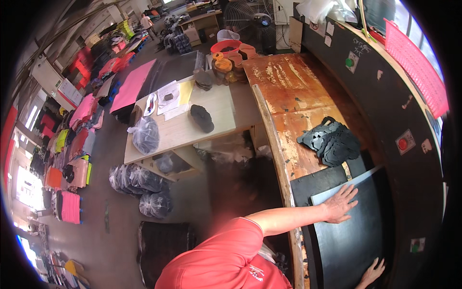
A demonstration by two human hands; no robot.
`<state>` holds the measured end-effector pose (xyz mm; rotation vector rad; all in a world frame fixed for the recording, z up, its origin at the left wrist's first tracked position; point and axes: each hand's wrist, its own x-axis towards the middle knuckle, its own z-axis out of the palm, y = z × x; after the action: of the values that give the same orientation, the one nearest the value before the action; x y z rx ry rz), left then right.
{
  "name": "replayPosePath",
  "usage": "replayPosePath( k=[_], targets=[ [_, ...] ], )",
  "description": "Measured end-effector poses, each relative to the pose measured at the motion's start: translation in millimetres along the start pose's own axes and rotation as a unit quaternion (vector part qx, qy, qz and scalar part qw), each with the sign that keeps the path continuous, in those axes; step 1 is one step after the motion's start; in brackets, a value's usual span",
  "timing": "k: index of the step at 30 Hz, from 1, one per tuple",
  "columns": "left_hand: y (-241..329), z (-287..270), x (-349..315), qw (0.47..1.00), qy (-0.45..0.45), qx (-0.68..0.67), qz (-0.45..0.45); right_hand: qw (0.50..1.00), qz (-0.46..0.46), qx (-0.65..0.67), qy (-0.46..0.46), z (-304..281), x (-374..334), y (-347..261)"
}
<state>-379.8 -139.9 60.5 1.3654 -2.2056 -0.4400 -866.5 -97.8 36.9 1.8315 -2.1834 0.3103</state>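
Observation:
A smooth dark sheet (pixel 346 245) with a pale edge lies on the bench at the lower right. My left hand (pixel 340 204) rests flat near its far end, fingers spread and nothing in them. Lower down, beside the sheet's right side, is my right hand (pixel 373 272); its fingers are stretched apart and hold nothing. Just beyond the sheet sits a heap of black cut pieces (pixel 332 142). A darker flat sheet (pixel 308 185) shows underneath, along the left and far edges.
The worn brown bench (pixel 293 82) has a wooden rail (pixel 272 130) on its left. A black panel with a green button (pixel 349 62) and a red button (pixel 403 143) rises at right. A pale table (pixel 219 108) stands left, with bagged bundles (pixel 156 204) on the floor.

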Motion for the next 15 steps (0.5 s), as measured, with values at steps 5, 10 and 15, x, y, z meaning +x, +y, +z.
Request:
replayPosePath(
  k=[5, 10, 15],
  targets=[
    [4, 10, 10, 1.0, 0.008, 0.009, -0.011, 0.996, 0.03, 0.074, -0.028, -13, -17, 0],
    [5, 18, 15, 0.986, -0.019, 0.16, 0.044, 0.991, -0.019, 0.13, -0.032, -84, -104, -56],
    [9, 9, 30, 0.99, 0.047, 0.117, 0.06, 0.996, 0.008, 0.084, -0.015, -84, -107, -65]
  ],
)
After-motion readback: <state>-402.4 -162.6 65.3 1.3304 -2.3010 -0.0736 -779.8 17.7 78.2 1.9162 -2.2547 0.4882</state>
